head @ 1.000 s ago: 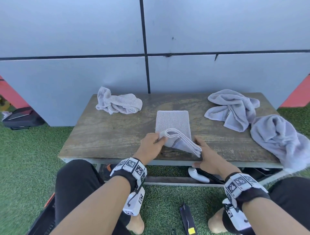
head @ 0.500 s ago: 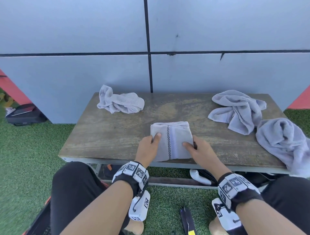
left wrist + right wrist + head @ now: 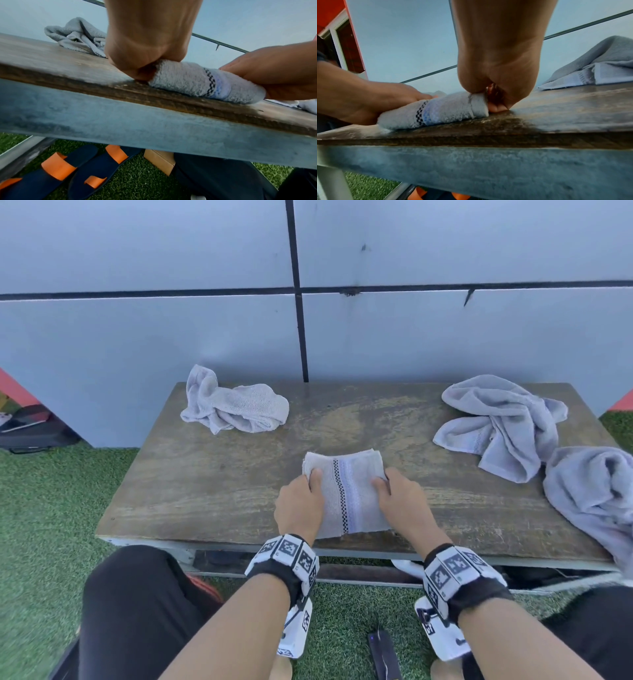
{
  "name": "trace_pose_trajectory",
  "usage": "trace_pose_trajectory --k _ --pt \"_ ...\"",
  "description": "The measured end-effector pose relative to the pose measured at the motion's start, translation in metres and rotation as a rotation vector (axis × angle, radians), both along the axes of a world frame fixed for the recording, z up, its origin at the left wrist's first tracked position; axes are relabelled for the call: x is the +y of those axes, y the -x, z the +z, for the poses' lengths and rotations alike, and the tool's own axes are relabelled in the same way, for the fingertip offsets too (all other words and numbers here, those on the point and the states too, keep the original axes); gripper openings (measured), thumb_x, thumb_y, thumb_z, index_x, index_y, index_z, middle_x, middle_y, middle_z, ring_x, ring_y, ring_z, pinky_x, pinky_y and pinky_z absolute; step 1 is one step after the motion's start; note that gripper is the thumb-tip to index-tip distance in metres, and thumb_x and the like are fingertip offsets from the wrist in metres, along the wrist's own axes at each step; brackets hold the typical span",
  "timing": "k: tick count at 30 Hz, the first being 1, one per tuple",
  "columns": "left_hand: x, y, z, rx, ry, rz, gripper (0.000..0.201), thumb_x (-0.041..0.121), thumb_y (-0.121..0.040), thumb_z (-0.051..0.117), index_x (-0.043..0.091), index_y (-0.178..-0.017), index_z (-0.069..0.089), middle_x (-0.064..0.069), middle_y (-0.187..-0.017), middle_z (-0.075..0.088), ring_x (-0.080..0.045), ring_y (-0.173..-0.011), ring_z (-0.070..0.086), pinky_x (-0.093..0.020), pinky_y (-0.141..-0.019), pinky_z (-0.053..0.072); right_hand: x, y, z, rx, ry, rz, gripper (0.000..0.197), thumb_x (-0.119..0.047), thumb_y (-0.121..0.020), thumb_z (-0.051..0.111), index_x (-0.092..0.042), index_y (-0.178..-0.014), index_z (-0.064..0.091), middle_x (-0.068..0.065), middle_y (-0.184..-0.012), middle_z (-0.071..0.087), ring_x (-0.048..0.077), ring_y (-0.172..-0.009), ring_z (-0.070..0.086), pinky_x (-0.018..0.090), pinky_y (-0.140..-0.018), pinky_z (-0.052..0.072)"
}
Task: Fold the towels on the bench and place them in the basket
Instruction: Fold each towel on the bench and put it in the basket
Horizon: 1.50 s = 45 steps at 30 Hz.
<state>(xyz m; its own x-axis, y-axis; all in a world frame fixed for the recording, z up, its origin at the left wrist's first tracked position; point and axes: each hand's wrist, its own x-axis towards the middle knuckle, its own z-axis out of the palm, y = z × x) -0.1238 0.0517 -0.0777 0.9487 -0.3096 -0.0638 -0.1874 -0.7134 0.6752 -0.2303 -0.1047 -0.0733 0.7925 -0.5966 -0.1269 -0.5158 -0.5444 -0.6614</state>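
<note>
1. Folded towel (image 3: 346,494): pale grey-white, with a dark checkered stripe next to a faint lilac-blue band.
2. Crumpled towels (image 3: 503,422): plain light grey, kinda bluish.
3. Counter (image 3: 212,484): weathered brown wood, blotchy grain, grey metal edge.
4. Wristbands (image 3: 286,559): white with black square-code markers, black straps.
5. Slippers (image 3: 72,169) under the counter: navy with orange straps.
6. Turf (image 3: 41,508): green.
7. Wall (image 3: 137,251): grey-blue panels, black seams.

Bare forearms; each wrist wears a black strap (image 3: 277,573) ringed with white blocks bearing black square-patterned markers (image 3: 455,566). Black trousers (image 3: 137,604) cover the legs.
</note>
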Motion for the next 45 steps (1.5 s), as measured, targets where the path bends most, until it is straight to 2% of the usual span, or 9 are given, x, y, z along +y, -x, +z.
trace_pose_trajectory --k 14,20,26,29,33,36,40,42,45 --pt "-0.004 -0.004 0.007 0.047 -0.067 0.036 0.057 0.048 -0.105 0.029 0.013 -0.063 0.045 -0.006 -0.065 0.054 -0.022 -0.060 0.052 -0.032 -0.052 0.033 -0.001 -0.014 -0.001 0.185 0.140 -0.035 0.036 -0.045 -0.103 0.032 -0.014 -0.089 0.044 0.014 -0.093 0.060 0.037 -0.087 0.059 0.043 -0.072 0.046" --pt "0.002 -0.006 0.021 0.156 0.139 0.121 0.044 0.053 -0.101 0.038 0.010 -0.107 0.044 -0.008 -0.097 0.059 -0.022 -0.078 0.056 -0.038 -0.064 0.044 0.000 -0.011 0.017 0.128 0.099 -0.062 0.038 -0.046 -0.100 0.044 -0.012 -0.116 0.039 0.014 -0.109 0.058 0.034 -0.091 0.059 0.048 -0.076 0.053" --pt "0.015 0.020 0.006 -0.273 -0.242 -0.306 0.079 0.078 -0.079 0.050 0.021 -0.132 0.035 -0.005 -0.126 0.035 -0.025 -0.110 0.039 -0.041 -0.096 0.037 0.006 -0.003 0.017 0.113 0.429 0.410 0.047 -0.040 -0.105 0.029 -0.034 -0.151 0.027 -0.008 -0.166 0.007 0.020 -0.153 0.002 0.048 -0.117 0.023" --pt "0.023 0.009 -0.001 -0.257 -0.365 -0.285 0.084 0.080 -0.078 0.052 0.022 -0.137 0.033 -0.011 -0.136 0.030 -0.031 -0.119 0.035 -0.045 -0.102 0.035 0.009 0.006 0.014 0.199 0.473 0.345 0.044 -0.044 -0.102 0.027 -0.033 -0.144 0.034 -0.001 -0.160 0.022 0.026 -0.147 0.017 0.048 -0.116 0.024" --pt "0.026 -0.005 0.014 -0.461 -0.371 -0.091 0.062 0.049 -0.084 0.070 0.017 -0.129 0.043 -0.020 -0.136 0.039 -0.035 -0.116 0.045 -0.044 -0.089 0.044 0.027 0.014 0.021 0.201 0.713 0.192 0.031 -0.039 -0.095 0.037 -0.015 -0.098 0.057 0.012 -0.111 0.053 0.031 -0.106 0.045 0.044 -0.096 0.040" --pt "0.019 0.003 0.018 -0.479 -0.229 -0.216 0.037 0.033 -0.096 0.053 0.017 -0.128 0.043 -0.016 -0.145 0.034 -0.033 -0.129 0.038 -0.046 -0.098 0.043 0.037 0.010 0.026 0.084 0.761 0.143 0.024 -0.030 -0.091 0.045 -0.012 -0.086 0.060 0.011 -0.099 0.055 0.030 -0.098 0.048 0.043 -0.090 0.043" --pt "0.006 0.034 0.002 -0.250 -0.185 -0.408 0.056 0.044 -0.103 0.018 0.019 -0.152 0.026 -0.003 -0.166 0.012 -0.025 -0.153 0.007 -0.053 -0.120 0.019 0.039 -0.006 0.022 -0.079 0.547 0.329 0.031 -0.024 -0.098 0.040 -0.014 -0.122 0.057 0.005 -0.131 0.052 0.025 -0.124 0.045 0.043 -0.103 0.042" --pt "0.004 0.041 -0.008 -0.173 -0.231 -0.428 0.062 0.044 -0.103 0.014 0.022 -0.160 0.004 0.004 -0.167 -0.006 -0.018 -0.154 -0.010 -0.052 -0.123 0.006 0.039 -0.011 0.012 0.018 0.428 0.439 0.048 -0.031 -0.105 0.026 -0.018 -0.150 0.036 0.000 -0.160 0.029 0.021 -0.150 0.019 0.042 -0.122 0.021" --pt "0.009 0.034 -0.012 -0.189 -0.311 -0.479 0.073 0.053 -0.092 -0.005 0.025 -0.159 -0.007 0.008 -0.166 -0.014 -0.014 -0.152 -0.016 -0.054 -0.123 0.002 0.036 -0.014 -0.002 0.201 0.357 0.448 0.059 -0.045 -0.106 0.010 -0.024 -0.160 0.000 -0.011 -0.166 -0.010 0.007 -0.152 -0.014 0.035 -0.125 -0.007"
